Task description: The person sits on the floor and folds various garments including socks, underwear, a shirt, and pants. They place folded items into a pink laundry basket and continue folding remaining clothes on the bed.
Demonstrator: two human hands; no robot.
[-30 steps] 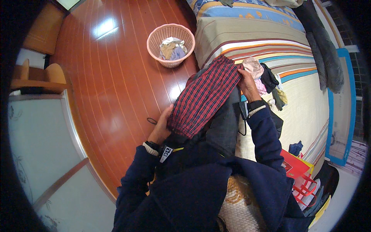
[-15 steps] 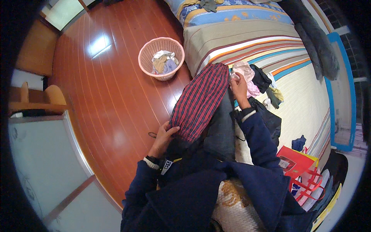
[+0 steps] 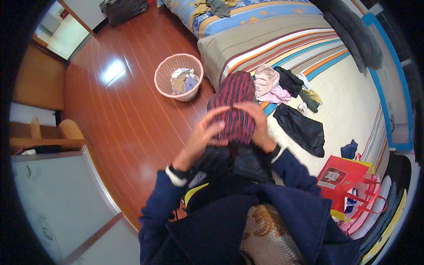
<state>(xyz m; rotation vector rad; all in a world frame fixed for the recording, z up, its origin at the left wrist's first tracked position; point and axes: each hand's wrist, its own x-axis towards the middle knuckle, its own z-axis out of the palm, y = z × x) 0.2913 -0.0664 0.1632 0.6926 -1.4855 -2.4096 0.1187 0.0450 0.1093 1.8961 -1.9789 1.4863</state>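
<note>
Red-and-black patterned garment [image 3: 233, 88]: lies over the person's lap, ahead of the torso, bunched into a rounded bundle. Long axis runs roughly fore-and-aft, near end toward the body, far end pointing away with a rounded outline beside the bed [image 3: 349, 104]. Stripes follow about the same line. Cannot tell which end is the waist.

Left hand [image 3: 197, 139]: comes in over the garment's left side and near part, fingers curved and spread, pointing inward to the right and away from the body. Right hand [image 3: 259, 123]: over the right side, fingers bent inward to the left. Fingertips of both hands come close together above the middle of the cloth. Both hands somewhat blurred; cannot tell whether either set of fingers grips the fabric or only rests on it.

Surroundings: on the bed, right of the lap, a black garment [image 3: 300, 130] lies at a slant, long axis from upper left to lower right. Beyond it, a pale pink cloth [image 3: 266, 78] and an olive-green piece [image 3: 308, 101]. Pink basket [image 3: 163, 79] stands on the wooden floor [image 3: 132, 132], ahead and left, with clothes [image 3: 183, 82] inside.
</note>
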